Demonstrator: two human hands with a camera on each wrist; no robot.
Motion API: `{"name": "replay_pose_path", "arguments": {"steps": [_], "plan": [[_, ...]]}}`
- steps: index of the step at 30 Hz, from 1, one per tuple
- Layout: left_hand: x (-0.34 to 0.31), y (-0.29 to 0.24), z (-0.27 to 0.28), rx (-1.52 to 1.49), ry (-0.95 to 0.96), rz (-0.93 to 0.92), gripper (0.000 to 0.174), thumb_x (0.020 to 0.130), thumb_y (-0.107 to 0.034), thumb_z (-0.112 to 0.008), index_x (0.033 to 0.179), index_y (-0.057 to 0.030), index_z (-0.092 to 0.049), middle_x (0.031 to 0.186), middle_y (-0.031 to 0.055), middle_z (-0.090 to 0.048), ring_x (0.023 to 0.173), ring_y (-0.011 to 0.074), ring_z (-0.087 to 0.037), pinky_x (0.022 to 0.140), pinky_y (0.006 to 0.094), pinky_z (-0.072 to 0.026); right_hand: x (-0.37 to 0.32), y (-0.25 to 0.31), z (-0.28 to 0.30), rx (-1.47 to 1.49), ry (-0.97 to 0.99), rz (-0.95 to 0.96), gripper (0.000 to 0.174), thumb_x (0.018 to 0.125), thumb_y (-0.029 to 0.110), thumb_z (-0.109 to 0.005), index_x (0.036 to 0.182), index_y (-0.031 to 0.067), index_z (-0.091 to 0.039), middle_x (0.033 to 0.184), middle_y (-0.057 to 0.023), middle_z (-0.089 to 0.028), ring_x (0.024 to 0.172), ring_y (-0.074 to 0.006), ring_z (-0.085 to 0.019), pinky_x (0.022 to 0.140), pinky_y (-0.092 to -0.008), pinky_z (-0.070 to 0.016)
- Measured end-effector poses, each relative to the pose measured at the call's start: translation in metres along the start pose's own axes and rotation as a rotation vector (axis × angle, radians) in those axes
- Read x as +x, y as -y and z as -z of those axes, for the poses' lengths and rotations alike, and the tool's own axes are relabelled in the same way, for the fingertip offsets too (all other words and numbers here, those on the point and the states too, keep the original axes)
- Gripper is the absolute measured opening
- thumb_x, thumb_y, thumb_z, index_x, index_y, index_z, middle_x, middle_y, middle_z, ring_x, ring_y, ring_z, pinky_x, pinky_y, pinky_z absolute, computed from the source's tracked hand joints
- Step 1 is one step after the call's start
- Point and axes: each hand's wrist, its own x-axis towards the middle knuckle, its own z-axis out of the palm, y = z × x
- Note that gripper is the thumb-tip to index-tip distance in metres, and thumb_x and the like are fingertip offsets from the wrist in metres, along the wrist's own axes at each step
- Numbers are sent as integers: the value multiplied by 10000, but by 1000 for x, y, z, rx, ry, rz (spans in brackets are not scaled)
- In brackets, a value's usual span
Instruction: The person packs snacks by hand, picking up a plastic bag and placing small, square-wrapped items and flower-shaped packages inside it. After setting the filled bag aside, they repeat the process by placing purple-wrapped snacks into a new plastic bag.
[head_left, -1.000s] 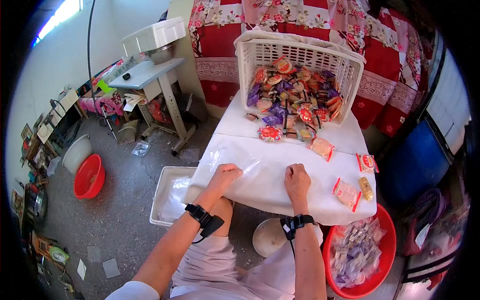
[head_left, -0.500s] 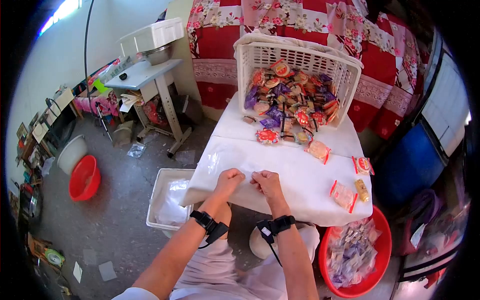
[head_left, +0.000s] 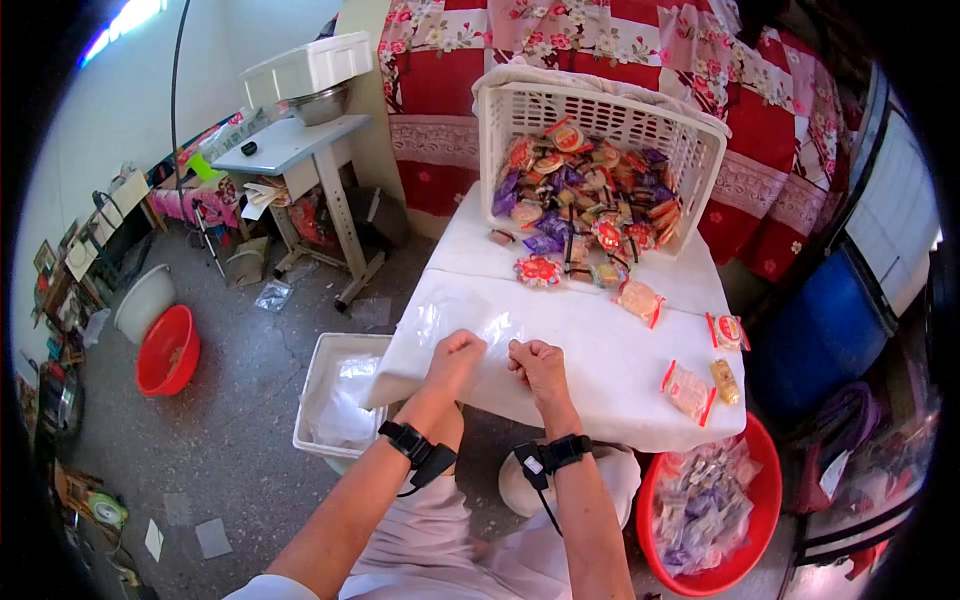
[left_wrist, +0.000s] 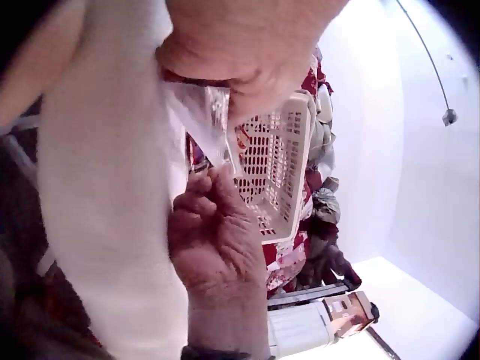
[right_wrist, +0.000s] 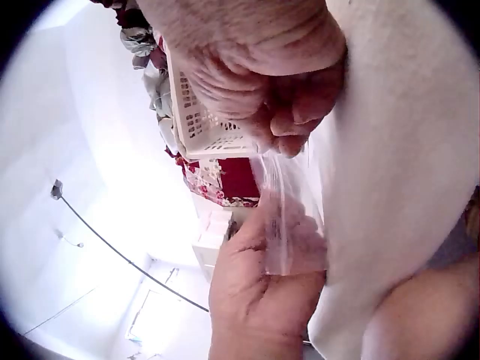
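Observation:
A clear plastic bag with a ridged strip along its edge spans the short space between my two hands, over the white-covered table. My left hand pinches it at one side, fingers curled. From the other side, the thumb and fingertips of my right hand pinch its edge, as the left wrist view shows. Near my left hand, more clear plastic lies on the cloth. Beyond the hands a white basket lies on its side, and wrapped snacks spill from its mouth.
Several wrapped snacks lie along the table's right side. Below that edge stands a red basin of filled clear bags. A white bin holding clear plastic is low on the left. A blue barrel stands at far right.
My right hand has moved left from the table's middle to meet the left hand at the bag. In the last half second the hands have parted slightly.

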Motion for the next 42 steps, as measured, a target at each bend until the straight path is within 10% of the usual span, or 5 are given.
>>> {"name": "replay_pose_path", "arguments": {"steps": [9,14,29,36,42], "plan": [[0,18,-5,89,-444,-168,117,883,-123,-535,803,-40,-519,684,43,-487,651,156,-477,605,344,-402,20,-41,-3,-483,-200,208,246,789,185,-632,652,-16,-594,498,-53,-546,439,-120,-510,419,-272,-416],[-27,-16,-31,938,-211,-883,70,774,-33,-554,829,-47,-513,808,139,-519,767,341,-514,683,421,-432,-2,-4,-8,-278,-291,168,288,819,256,-631,809,-27,-575,590,-61,-556,443,-118,-516,363,-259,-421],[-4,-4,-27,923,-334,-152,205,846,-141,-583,1001,-35,-501,736,175,-607,737,377,-588,660,472,-441,9,0,14,112,-204,-101,357,942,316,-485,883,-28,-563,596,-86,-535,462,-151,-527,382,-285,-480],[-19,0,-39,858,-346,-512,220,826,-99,-564,1029,-40,-502,716,175,-604,707,352,-592,644,461,-438,-15,9,29,-1149,-418,450,153,791,39,-534,933,-7,-567,926,-186,-552,773,-338,-613,668,-424,-509],[-13,16,-48,908,-300,-666,219,750,-22,-563,967,-45,-563,759,180,-615,722,369,-594,656,454,-459,-18,2,54,-1276,-309,477,243,799,104,-594,1029,29,-575,988,-132,-552,819,-320,-606,663,-428,-503]]}}
